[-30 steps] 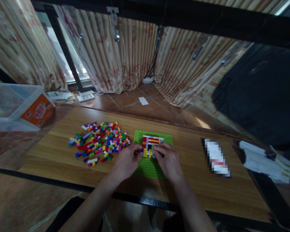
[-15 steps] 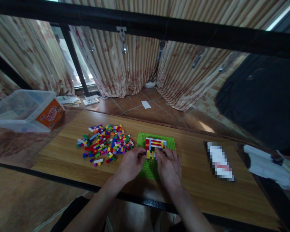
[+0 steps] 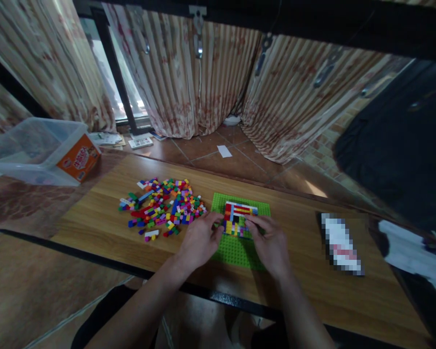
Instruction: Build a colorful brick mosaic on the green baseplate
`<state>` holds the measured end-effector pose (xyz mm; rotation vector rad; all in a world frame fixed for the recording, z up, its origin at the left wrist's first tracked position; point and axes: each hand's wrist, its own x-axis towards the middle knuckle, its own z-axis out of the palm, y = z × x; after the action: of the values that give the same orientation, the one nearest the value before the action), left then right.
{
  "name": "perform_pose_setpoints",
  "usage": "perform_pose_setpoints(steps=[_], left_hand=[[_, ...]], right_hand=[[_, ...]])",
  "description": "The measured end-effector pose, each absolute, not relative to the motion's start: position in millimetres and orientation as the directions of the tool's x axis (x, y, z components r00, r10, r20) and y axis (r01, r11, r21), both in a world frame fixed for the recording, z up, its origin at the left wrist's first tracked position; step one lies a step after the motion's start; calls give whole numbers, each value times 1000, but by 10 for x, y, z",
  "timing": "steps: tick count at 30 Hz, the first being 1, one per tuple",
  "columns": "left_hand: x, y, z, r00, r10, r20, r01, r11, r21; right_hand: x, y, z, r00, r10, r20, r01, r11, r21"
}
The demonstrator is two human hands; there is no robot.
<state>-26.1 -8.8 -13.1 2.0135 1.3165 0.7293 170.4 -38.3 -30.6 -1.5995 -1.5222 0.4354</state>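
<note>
Bin [image 3: 79,157]: beyond the desk's [image 3: 305,278] left edge.
Bricks [image 3: 175,207]: loose pile, left of the plate, between the far and near edges.
Left hand [image 3: 199,240]: thumb and forefinger curled at the model's left near corner; cannot tell if they pinch a brick.
Model [image 3: 241,212]: on the plate, just ahead of and between both hands, neither clearly nearer; no clear long axis.
Plate [image 3: 236,256]: runs on from the model toward the near edge.
Right hand [image 3: 272,245]: fingers bent at the model's right side; grip unclear.
Pixelated item [image 3: 340,245]: toward the right edge, wood between it and the plate.
</note>
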Motion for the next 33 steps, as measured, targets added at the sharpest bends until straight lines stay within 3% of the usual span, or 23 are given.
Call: perform_pose_setpoints(steps=[5,9,17,28,33], left_hand=[[-226,-105,-181,450,851,270,608,-513,606],[-172,-132,-233,542,792,279,644,-606,467],[-114,-165,-248,562,803,195,703,-589,399],[-21,-230,-231,536,836,117,792,-546,273],[7,-264,-249,515,851,99,807,-521,277]], right_hand=[[1701,-386,-303,212,922,323,650,114,-751],[1663,-392,-329,205,920,334,693,105,-713],[1664,-372,-369,136,917,375,782,133,-609],[1449,-569,-364,-14,919,393,983,85,-164],[1380,-594,-347,-11,929,369,982,81,-173]])
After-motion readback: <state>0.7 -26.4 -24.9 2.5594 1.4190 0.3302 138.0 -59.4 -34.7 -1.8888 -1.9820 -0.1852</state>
